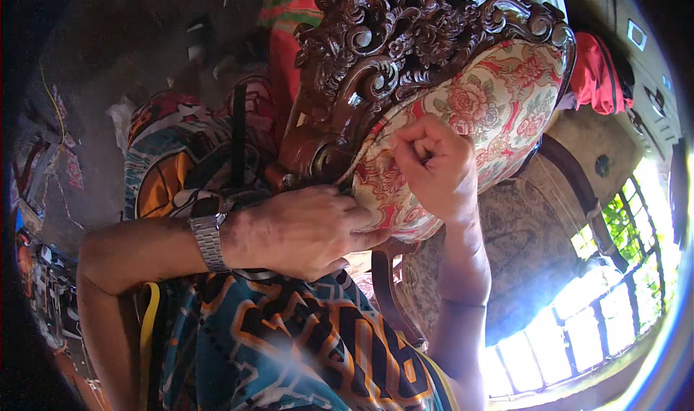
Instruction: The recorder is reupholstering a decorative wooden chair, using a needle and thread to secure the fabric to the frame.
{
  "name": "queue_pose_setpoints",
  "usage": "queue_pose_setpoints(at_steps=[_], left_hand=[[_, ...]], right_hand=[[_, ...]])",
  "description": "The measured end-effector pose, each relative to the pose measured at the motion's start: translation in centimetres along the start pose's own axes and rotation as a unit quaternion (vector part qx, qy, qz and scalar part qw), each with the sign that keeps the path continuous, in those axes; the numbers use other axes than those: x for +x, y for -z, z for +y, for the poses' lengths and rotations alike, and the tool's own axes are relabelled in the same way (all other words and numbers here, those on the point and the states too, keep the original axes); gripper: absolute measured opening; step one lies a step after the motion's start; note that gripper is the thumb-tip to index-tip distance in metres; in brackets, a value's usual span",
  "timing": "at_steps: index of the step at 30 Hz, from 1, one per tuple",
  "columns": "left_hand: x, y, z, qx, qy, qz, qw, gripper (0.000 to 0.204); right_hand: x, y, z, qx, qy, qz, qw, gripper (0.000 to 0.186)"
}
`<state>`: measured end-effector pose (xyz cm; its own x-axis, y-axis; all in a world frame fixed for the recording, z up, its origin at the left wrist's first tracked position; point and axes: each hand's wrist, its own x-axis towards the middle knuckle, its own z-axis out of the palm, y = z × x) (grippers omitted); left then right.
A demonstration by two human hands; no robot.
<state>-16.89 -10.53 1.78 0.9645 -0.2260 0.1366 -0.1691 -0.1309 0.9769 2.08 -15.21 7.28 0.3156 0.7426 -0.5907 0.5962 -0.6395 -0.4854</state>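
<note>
A piece of carved dark wooden furniture (pixel 383 57) leans across the upper middle, with a padded panel of red and cream floral upholstery (pixel 484 93) set against its frame. My left hand (pixel 296 230), a metal watch (pixel 209 243) on its wrist, bends its fingers over the panel's lower left edge beside the frame. Some of those fingertips are hidden; they seem to grip the fabric edge. Just above the floral fabric, my right hand (pixel 437 169) is closed, thumb and fingers curled together. Whatever it pinches, if anything, is too small to make out.
Behind my right forearm stands another seat with faded patterned upholstery (pixel 520 230) and a dark wooden arm (pixel 578 172). Red cloth (pixel 600 75) hangs at the upper right. A bright barred window (pixel 614 302) lies lower right. Assorted clutter (pixel 54 288) lines the left side.
</note>
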Motion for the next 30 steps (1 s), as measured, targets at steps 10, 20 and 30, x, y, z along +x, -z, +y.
queue_pose_setpoints(at_steps=[10,20,30], left_hand=[[0.1,-0.1,-0.2,0.0,0.0,-0.014,1.0,0.057],[-0.1,-0.4,-0.3,0.002,-0.021,0.065,0.998,0.041],[-0.1,-0.5,-0.4,-0.004,-0.016,0.026,1.0,0.057]], right_hand=[[0.7,0.7,-0.1,-0.03,-0.042,-0.064,0.997,0.007],[3.1,1.7,-0.8,-0.061,-0.064,-0.138,0.986,0.006],[5.5,2.3,-0.6,-0.068,-0.154,-0.264,0.95,0.011]])
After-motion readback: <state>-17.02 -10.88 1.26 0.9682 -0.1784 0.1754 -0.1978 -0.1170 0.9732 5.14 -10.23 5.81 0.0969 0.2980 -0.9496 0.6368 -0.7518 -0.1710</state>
